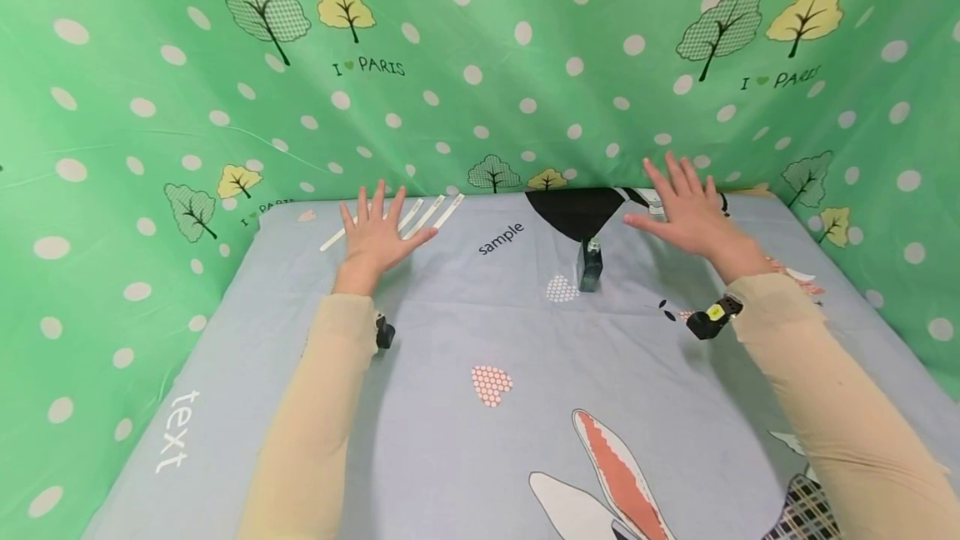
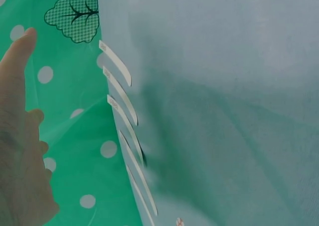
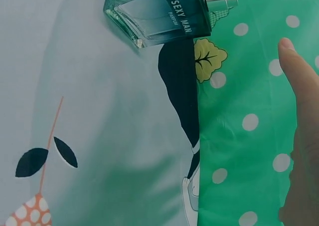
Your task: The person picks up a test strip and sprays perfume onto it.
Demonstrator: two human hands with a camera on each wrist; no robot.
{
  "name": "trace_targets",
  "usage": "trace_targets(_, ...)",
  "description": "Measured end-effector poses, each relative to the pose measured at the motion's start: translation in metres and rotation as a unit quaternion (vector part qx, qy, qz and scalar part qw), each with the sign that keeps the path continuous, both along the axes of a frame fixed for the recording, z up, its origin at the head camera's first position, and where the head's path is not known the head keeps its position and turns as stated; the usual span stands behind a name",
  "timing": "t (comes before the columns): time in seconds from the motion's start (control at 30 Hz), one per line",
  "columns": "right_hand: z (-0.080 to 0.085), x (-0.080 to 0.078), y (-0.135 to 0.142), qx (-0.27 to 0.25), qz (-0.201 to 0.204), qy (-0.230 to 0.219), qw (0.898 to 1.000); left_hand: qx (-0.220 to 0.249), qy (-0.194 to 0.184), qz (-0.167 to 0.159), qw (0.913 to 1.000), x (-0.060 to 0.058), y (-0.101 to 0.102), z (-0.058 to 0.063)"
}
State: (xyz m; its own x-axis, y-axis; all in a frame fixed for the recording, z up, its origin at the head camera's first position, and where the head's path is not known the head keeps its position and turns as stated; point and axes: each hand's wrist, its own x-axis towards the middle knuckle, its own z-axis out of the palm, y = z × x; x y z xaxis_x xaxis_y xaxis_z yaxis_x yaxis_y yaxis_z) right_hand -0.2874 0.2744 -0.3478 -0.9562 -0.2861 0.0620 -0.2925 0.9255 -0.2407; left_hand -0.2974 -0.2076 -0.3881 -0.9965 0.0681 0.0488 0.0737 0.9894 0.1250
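A dark teal glass perfume bottle [image 3: 159, 16] with a silver spray neck stands upright on the cloth, between the two hands and nearer the right. Several narrow white paper strips [image 2: 119, 64] lie in a slanted row at the back left, slightly curved, with small print at one end. My left hand [image 1: 375, 236] is spread over these strips and covers part of them in the head view. My right hand [image 1: 686, 211] is spread to the right of the bottle, apart from it. Neither hand holds anything.
A blue-grey printed cloth [image 1: 435, 315] with hearts, a rabbit and lettering covers the table. A green dotted curtain [image 1: 487, 40] hangs along the back and both sides. Each wrist wears a small black camera, such as the one on the right [image 1: 708, 322].
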Motion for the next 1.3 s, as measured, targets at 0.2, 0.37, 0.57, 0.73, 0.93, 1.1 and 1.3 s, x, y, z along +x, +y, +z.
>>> trace_targets(0.2, -0.005, -0.002, -0.003, 0.007, 0.005, -0.008, 1.000, 0.000, 0.000, -0.003, 1.0000, -0.001, 0.000, -0.003)
trace_targets(0.37, -0.008, -0.002, -0.004, 0.002, 0.013, -0.010, 1.000, 0.013, 0.001, -0.004, 0.9999, -0.001, 0.001, -0.006)
trace_targets(0.57, -0.010, 0.000, -0.006, 0.002, 0.028, -0.007, 1.000, 0.020, -0.001, -0.006, 0.9998, -0.002, 0.002, -0.008)
trace_targets(0.73, -0.011, 0.003, -0.008, -0.004, 0.042, -0.007, 0.999, 0.022, -0.008, -0.009, 0.9997, -0.002, 0.003, -0.010)
trace_targets(0.93, -0.013, 0.006, -0.011, -0.020, 0.056, 0.005, 0.998, 0.029, -0.015, -0.009, 0.9994, 0.000, 0.005, -0.009)
trace_targets(1.1, -0.015, 0.007, -0.014, -0.026, 0.066, 0.016, 0.997, 0.043, -0.017, -0.009, 0.9989, 0.002, 0.007, -0.008)
trace_targets(1.3, -0.017, 0.011, -0.018, -0.036, 0.071, 0.020, 0.997, 0.043, -0.024, -0.012, 0.9987, 0.000, 0.007, -0.011)
